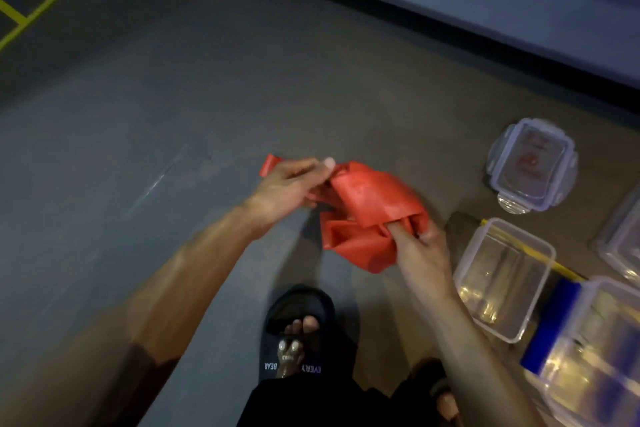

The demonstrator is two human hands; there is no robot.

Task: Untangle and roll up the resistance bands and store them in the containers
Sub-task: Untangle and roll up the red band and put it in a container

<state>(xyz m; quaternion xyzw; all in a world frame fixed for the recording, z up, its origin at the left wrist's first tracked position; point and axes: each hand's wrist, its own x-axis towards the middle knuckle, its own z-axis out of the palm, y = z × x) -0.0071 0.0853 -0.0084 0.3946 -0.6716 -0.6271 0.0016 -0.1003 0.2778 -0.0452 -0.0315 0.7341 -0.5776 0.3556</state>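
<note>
A crumpled red resistance band (370, 204) hangs in the air between my hands, above the grey floor. My left hand (287, 189) pinches its upper left part, with a short red end sticking out past the knuckles. My right hand (420, 253) grips the lower right folds, its fingers tucked into the bunched material. An open clear plastic container (502, 281) stands on the floor just right of my right hand. A blue band (550, 326) lies between that container and another clear container (595, 357) at the lower right.
A clear lid with clips (533, 165) lies on the floor at the right, and a further container edge (623, 243) shows at the right border. My foot in a black slipper (298, 333) is below the band. A low grey ledge (485, 7) runs across the top right.
</note>
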